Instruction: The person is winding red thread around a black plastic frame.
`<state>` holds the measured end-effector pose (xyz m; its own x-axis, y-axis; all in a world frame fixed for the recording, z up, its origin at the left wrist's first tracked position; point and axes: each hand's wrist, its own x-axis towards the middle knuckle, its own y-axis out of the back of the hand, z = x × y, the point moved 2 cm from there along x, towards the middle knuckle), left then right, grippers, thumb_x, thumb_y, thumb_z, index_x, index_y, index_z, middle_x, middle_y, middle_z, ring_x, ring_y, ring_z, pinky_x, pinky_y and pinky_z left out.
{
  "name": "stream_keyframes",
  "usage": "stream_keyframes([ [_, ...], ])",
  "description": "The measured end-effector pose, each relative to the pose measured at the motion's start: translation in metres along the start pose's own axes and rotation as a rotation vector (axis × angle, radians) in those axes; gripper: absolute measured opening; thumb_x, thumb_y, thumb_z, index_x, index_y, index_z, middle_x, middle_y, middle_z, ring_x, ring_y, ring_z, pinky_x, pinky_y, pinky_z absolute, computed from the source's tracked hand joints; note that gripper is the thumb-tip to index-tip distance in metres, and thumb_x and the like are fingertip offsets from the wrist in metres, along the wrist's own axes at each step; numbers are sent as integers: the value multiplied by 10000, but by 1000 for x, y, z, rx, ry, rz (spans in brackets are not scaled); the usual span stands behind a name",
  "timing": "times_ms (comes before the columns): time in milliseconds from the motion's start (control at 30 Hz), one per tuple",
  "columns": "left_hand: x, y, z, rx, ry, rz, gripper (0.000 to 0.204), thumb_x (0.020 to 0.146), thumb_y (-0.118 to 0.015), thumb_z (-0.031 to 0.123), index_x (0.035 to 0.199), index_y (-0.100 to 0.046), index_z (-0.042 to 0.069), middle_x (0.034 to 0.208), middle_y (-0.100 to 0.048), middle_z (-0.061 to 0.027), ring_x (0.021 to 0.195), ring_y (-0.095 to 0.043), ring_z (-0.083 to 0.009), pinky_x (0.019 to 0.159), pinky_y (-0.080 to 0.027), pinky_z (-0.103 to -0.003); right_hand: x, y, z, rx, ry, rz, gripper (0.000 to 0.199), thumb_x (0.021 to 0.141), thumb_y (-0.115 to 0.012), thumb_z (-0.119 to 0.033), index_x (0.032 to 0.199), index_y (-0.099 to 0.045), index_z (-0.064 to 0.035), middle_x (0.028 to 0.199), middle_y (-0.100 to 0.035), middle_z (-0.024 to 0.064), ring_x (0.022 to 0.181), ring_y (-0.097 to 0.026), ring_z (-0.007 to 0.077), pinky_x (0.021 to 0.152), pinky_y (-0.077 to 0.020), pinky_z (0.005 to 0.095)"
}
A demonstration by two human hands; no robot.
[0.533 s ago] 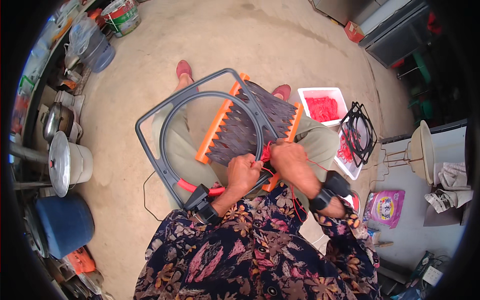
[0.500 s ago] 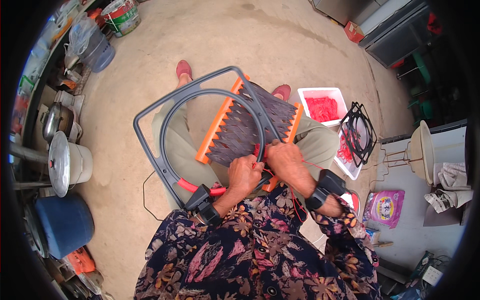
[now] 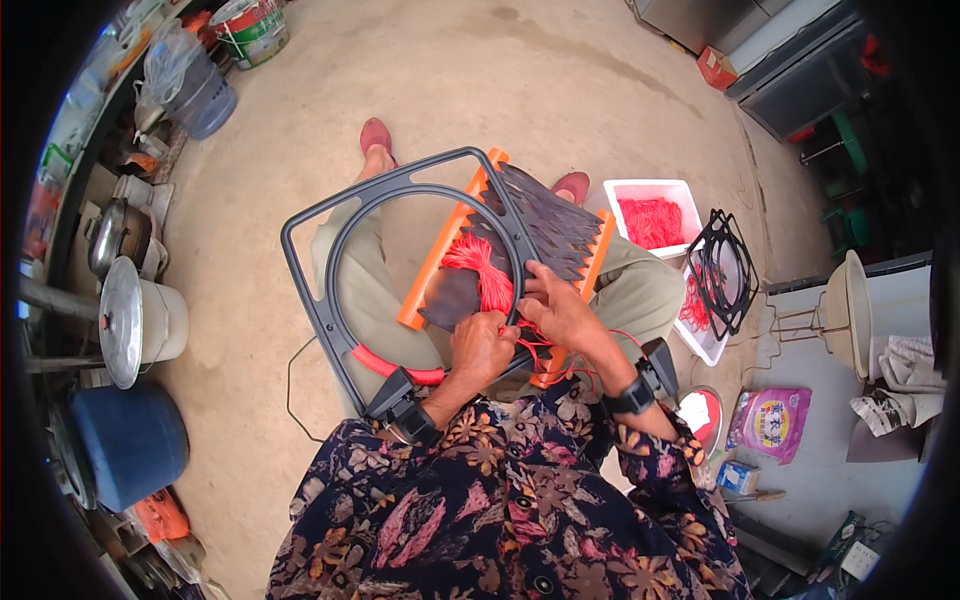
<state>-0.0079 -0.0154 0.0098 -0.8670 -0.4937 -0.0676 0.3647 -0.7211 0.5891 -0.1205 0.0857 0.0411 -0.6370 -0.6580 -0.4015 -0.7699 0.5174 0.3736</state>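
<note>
Risk, judged: red wrapping point(image 3: 397, 370), left of both hands, could loosen if cord tension slackens. Red cord bundle point(image 3: 487, 275), just beyond the left hand and seen through the grey frame's point(image 3: 333, 275) ring, could snag on the dark slats point(image 3: 555, 215). Loose strands below the right hand could tangle.
Left hand point(image 3: 482, 343): fingers curled in at the ring's near-right rim; exact pinch hidden.
Right hand point(image 3: 562, 312): partly spread, fingertips at the ring's right side.
</note>
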Motion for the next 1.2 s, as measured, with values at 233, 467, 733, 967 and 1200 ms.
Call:
stream_keyframes([
  [233,-7,-11,7,-69,105,-144,204,741,-671,232,764,-665,30,733,-630,-236,769,-615,-427,693,-472,-516,23,-29,-45,-870,465,319,356,700,-744,-255,965,-665,-31,963,-567,111,954,-509,285,791,-402,402],
  [467,0,-8,3,-108,167,-208,251,721,-696,244,654,-611,17,684,-611,-224,713,-625,-395,641,-468,-493,14,10,-58,209,270,127,201,859,-563,-157,1002,-570,-16,945,-578,80,749,-585,147,711,-487,270],
  [733,18,-13,-29,-382,271,-40,298,723,-717,187,576,-539,-2,514,-512,-123,480,-517,-204,512,-406,-385,-163,159,-64,1021,303,130,228,892,-550,-231,1031,-524,-52,655,-454,-32,433,-393,54,341,-314,216],
  [967,27,11,-18,-888,507,-78,137,757,-684,-36,782,-560,19,666,-596,-53,490,-528,-99,465,-412,-240,-286,248,79,-59,-119,850,178,915,-584,-219,992,-544,-64,669,-440,-80,538,-362,21,455,-294,205],
  [1200,22,20,-5,-1010,618,-167,161,833,-672,129,801,-566,12,636,-591,-61,503,-575,-143,494,-441,-250,-294,243,211,-220,-188,989,165,902,-576,-175,968,-544,-28,696,-489,-30,582,-417,65,502,-355,238],
])
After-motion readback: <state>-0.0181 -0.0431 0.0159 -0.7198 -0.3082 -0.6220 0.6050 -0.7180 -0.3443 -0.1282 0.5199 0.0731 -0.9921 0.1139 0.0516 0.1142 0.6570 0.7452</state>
